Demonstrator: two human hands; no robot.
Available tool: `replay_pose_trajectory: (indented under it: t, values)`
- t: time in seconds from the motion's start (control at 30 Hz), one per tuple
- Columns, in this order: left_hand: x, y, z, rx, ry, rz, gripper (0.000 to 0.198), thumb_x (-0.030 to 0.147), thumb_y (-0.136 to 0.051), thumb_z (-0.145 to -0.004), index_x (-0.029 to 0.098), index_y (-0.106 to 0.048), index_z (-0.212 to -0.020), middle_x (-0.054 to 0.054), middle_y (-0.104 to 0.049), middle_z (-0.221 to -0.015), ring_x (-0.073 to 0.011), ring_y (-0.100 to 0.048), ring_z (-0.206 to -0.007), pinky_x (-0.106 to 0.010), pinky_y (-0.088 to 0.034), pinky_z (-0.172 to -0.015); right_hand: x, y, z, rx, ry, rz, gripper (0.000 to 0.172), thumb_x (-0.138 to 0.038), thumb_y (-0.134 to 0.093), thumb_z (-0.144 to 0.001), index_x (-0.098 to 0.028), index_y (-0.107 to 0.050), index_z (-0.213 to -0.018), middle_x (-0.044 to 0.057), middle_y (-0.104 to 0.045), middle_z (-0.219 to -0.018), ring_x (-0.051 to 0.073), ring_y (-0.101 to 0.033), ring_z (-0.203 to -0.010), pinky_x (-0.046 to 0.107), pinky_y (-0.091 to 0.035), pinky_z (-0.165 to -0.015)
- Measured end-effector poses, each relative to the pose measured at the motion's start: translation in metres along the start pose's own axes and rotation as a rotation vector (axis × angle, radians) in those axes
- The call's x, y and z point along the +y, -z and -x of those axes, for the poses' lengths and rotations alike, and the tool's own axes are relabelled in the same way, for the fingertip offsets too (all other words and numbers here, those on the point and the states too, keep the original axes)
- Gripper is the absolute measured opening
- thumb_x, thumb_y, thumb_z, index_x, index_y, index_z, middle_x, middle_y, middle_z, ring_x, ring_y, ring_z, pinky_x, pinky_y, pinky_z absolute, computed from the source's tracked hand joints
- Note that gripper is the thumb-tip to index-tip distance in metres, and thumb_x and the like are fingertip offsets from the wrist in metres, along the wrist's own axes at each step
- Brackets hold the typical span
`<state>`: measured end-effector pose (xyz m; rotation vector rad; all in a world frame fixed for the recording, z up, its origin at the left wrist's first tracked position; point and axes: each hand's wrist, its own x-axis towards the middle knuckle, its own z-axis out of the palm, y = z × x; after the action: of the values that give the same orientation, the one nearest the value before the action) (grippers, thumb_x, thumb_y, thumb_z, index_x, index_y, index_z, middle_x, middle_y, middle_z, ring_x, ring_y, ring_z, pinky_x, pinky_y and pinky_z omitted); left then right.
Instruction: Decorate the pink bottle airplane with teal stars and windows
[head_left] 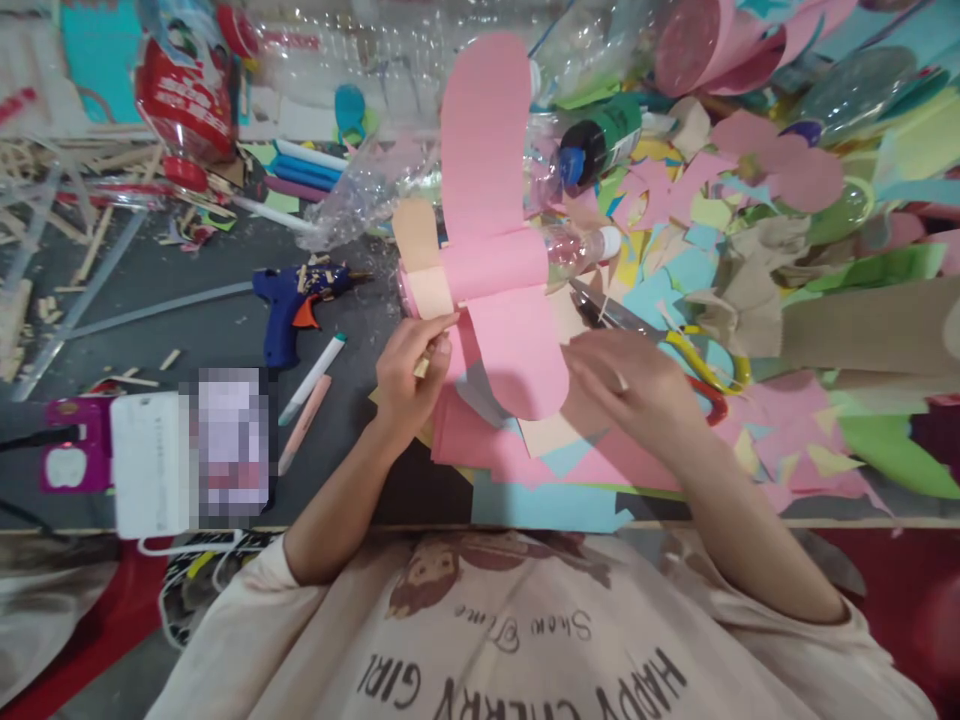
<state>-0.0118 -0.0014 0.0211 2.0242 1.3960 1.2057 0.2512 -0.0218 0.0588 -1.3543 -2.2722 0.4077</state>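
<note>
A clear plastic bottle (581, 250) lies sideways with pink paper (499, 263) wrapped around its middle. Two long rounded pink paper pieces extend from it, an upper one (486, 130) pointing away and a lower one (521, 360) pointing towards me. At its left end are a cream band and a smaller tan rounded paper piece (416, 235). My left hand (412, 370) has its fingers drawn together, the index fingertip at the wrapped paper's lower left edge. My right hand (626, 380) is curled beside the lower piece's right edge; whatever its fingertips hold is hidden.
A blue glue gun (289, 305) and two markers (311, 380) lie to the left, near a white power bank-like box (150, 465). Yellow-and-red-handled scissors (705, 365) lie right among paper scraps. Behind are a dark green bottle (600, 140) and a red-labelled bottle (185, 95).
</note>
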Motion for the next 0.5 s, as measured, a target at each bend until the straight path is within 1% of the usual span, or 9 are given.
replay_pose_trajectory:
  t: [0.03,0.07,0.1,0.13,0.2,0.27,0.37,0.43,0.5]
  values:
    - [-0.001,-0.001,0.0,-0.003,0.015,0.017,0.027,0.026,-0.049,-0.1,0.018,-0.07,-0.116,-0.004,-0.073,-0.09,-0.0125,-0.063,-0.077,-0.025,-0.052,-0.075,-0.002,-0.008,0.013,-0.053,-0.001,0.01,0.033,-0.031,-0.038,-0.104,-0.02,-0.066,-0.117,0.012,-0.074,-0.11,0.027,-0.071,-0.106,0.047,-0.057,-0.093]
    - [-0.003,-0.001,0.0,-0.007,0.031,0.037,0.029,0.027,-0.05,-0.1,0.018,-0.069,-0.119,-0.003,-0.072,-0.089,-0.0121,-0.062,-0.076,-0.024,-0.052,-0.075,-0.003,-0.017,0.023,-0.102,-0.016,0.033,0.04,-0.04,-0.041,-0.103,-0.018,-0.061,-0.129,0.017,-0.069,-0.127,0.031,-0.065,-0.12,0.051,-0.054,-0.1]
    - [-0.006,-0.003,0.001,-0.011,0.045,0.061,0.031,0.029,-0.05,-0.1,0.019,-0.067,-0.124,-0.003,-0.072,-0.09,-0.0119,-0.063,-0.076,-0.024,-0.052,-0.075,-0.004,-0.025,0.032,-0.142,-0.018,0.071,0.061,-0.056,-0.046,-0.098,-0.014,-0.052,-0.14,0.022,-0.058,-0.143,0.037,-0.054,-0.135,0.057,-0.048,-0.107]
    - [-0.009,-0.004,0.002,-0.016,0.058,0.088,0.034,0.031,-0.049,-0.101,0.02,-0.065,-0.128,-0.004,-0.073,-0.092,-0.0121,-0.064,-0.078,-0.024,-0.053,-0.076,-0.004,-0.033,0.039,-0.18,-0.019,0.098,0.08,-0.067,-0.047,-0.092,-0.01,-0.043,-0.148,0.026,-0.048,-0.152,0.041,-0.043,-0.144,0.061,-0.042,-0.112]
    - [-0.018,-0.008,0.003,-0.04,0.083,0.144,0.041,0.038,-0.048,-0.102,0.022,-0.057,-0.138,-0.006,-0.074,-0.105,-0.0139,-0.067,-0.089,-0.026,-0.054,-0.08,-0.004,-0.046,0.049,-0.215,-0.032,0.141,0.092,-0.073,-0.044,-0.089,-0.009,-0.032,-0.154,0.028,-0.038,-0.158,0.042,-0.033,-0.15,0.065,-0.035,-0.116]
    - [-0.024,-0.011,0.004,-0.072,0.104,0.176,0.049,0.046,-0.046,-0.101,0.025,-0.049,-0.146,-0.01,-0.07,-0.124,-0.0183,-0.068,-0.107,-0.03,-0.055,-0.089,-0.004,-0.052,0.055,-0.189,-0.029,0.152,0.086,-0.069,-0.043,-0.092,-0.014,-0.028,-0.157,0.027,-0.04,-0.157,0.04,-0.035,-0.15,0.064,-0.036,-0.116]
    - [-0.026,-0.011,0.004,-0.112,0.092,0.173,0.055,0.054,-0.049,-0.099,0.029,-0.047,-0.147,-0.011,-0.057,-0.146,-0.0256,-0.056,-0.134,-0.04,-0.049,-0.107,-0.005,-0.047,0.062,-0.136,-0.025,0.108,0.065,-0.048,-0.043,-0.101,-0.026,-0.024,-0.159,0.019,-0.045,-0.157,0.034,-0.042,-0.147,0.06,-0.041,-0.114]
    - [-0.022,-0.009,0.003,-0.11,0.093,0.178,0.05,0.055,-0.05,-0.098,0.027,-0.055,-0.138,-0.011,-0.059,-0.143,-0.0258,-0.057,-0.132,-0.041,-0.048,-0.108,-0.009,-0.038,0.065,-0.127,-0.042,0.041,0.059,-0.031,-0.039,-0.104,-0.033,-0.02,-0.16,0.014,-0.048,-0.156,0.03,-0.046,-0.145,0.056,-0.046,-0.112]
    - [-0.014,-0.006,0.003,-0.094,0.153,0.23,0.042,0.054,-0.05,-0.098,0.023,-0.064,-0.123,-0.01,-0.07,-0.121,-0.0208,-0.068,-0.109,-0.034,-0.055,-0.094,-0.016,-0.029,0.066,-0.12,-0.081,-0.034,0.062,-0.023,-0.037,-0.103,-0.037,-0.018,-0.161,0.012,-0.047,-0.157,0.028,-0.048,-0.143,0.053,-0.05,-0.109]
